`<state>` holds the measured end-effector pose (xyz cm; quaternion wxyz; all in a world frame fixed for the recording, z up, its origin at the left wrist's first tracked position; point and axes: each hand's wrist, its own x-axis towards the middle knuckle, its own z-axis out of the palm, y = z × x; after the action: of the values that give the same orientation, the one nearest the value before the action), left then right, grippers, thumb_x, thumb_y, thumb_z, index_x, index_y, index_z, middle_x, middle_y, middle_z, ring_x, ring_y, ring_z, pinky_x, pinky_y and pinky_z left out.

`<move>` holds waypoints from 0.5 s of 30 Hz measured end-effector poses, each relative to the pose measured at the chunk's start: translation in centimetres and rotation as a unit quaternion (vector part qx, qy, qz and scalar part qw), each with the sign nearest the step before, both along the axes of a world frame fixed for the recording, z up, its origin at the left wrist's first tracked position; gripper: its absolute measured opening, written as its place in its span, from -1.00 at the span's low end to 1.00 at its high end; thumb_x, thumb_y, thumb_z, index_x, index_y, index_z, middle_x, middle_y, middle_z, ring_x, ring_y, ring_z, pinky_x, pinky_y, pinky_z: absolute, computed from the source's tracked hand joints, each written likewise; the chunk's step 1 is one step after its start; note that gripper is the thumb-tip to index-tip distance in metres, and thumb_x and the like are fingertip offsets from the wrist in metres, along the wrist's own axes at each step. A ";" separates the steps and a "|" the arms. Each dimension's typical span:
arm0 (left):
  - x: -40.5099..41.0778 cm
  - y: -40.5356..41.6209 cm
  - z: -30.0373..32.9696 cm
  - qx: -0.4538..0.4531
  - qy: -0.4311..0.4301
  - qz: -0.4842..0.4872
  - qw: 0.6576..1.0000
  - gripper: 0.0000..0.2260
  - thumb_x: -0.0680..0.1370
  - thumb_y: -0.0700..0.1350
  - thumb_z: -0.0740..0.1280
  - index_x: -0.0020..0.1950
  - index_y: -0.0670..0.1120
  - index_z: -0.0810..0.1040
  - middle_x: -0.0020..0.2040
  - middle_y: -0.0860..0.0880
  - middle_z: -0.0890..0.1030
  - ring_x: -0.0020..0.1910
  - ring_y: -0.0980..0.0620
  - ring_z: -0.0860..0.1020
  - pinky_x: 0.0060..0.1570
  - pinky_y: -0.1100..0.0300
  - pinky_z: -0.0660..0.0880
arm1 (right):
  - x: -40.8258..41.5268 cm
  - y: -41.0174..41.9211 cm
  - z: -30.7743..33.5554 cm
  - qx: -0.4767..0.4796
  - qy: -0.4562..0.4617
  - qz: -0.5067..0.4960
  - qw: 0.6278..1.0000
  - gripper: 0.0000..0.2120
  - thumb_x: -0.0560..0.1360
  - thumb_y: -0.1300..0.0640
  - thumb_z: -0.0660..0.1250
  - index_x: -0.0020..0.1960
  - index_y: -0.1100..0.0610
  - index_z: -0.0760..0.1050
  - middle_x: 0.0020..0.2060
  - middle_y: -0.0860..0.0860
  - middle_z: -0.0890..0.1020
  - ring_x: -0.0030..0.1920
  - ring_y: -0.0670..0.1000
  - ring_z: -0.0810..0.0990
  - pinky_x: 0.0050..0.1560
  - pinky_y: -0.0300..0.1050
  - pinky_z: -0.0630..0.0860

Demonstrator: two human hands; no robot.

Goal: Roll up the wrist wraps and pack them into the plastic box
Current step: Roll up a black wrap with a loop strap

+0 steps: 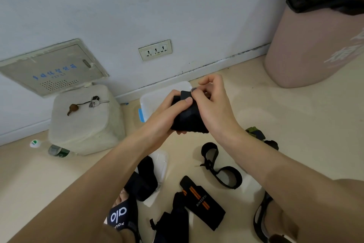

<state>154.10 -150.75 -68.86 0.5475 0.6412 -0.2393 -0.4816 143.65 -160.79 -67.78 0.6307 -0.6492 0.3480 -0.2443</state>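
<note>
Wrist wrap (189,118), rolled and gripped by your left hand (167,110) and right hand (211,103), sits just near of the plastic box (157,95).

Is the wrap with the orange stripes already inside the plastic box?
No, the orange-striped wrap lies flat on the floor, apart from the plastic box near the wall.

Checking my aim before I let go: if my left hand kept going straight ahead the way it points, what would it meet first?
Probably the plastic box by the wall, just beyond your left hand and the rolled wrap it holds. Depth is unclear from one view.
</note>
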 end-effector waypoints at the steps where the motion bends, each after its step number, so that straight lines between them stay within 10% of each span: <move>1: -0.1 0.0 0.0 0.005 -0.007 0.006 1.000 -0.74 0.55 0.11 0.35 0.10 -0.03 0.47 -0.12 -0.11 0.62 -0.28 -0.03 0.54 -0.34 0.12 0.40 | 0.0 0.0 0.1 0.017 0.001 0.000 1.000 -0.88 0.65 0.15 0.24 0.15 0.01 0.36 0.08 0.00 0.59 0.05 0.07 0.63 -0.25 -0.01 0.70; 15: -4.7 1.2 -0.8 0.093 0.019 0.062 0.994 -0.48 0.41 0.15 0.34 0.21 -0.17 0.61 0.06 -0.22 0.70 -0.12 -0.15 0.71 -0.24 0.07 0.60 | -3.6 1.7 -1.5 0.010 0.080 0.009 0.997 -0.88 0.64 0.19 0.21 0.13 0.06 0.48 -0.01 0.04 0.62 -0.05 0.01 0.58 -0.04 -0.06 0.53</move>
<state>149.36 -149.58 -69.62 0.5190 0.6937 -0.1431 -0.4785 140.00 -159.06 -69.26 0.6097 -0.6629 0.3943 -0.1825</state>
